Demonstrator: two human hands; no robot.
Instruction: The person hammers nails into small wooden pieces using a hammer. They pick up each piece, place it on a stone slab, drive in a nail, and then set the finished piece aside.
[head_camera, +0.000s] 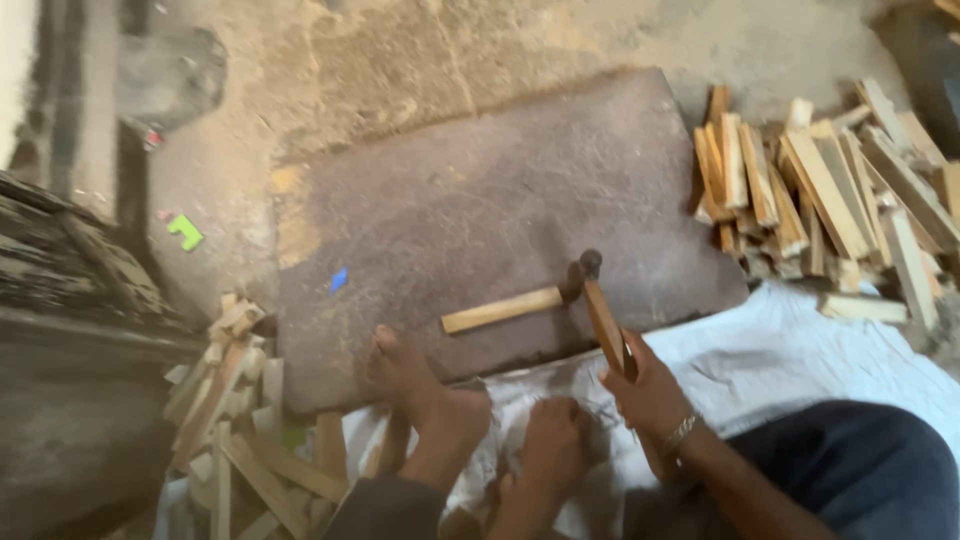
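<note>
My right hand (650, 392) grips the brown wooden handle of a hammer (604, 318). Its dark head rests on a large dark flat slab (480, 200) on the ground. A second hammer (505, 308) with a pale handle lies on the slab just left of it, and the two heads almost touch. My left hand (550, 445) is pressed knuckles-up on a white sack (790, 350), fingers curled. The blur hides whether it holds anything. My bare foot (412, 385) rests on the slab's near edge.
A heap of short cut wooden sticks (820, 185) lies right of the slab. Another heap of wood pieces (235, 420) lies at the lower left. Dark timber (70, 260) runs along the left. Dusty ground (420, 60) lies beyond, with a green scrap (185, 232) on it.
</note>
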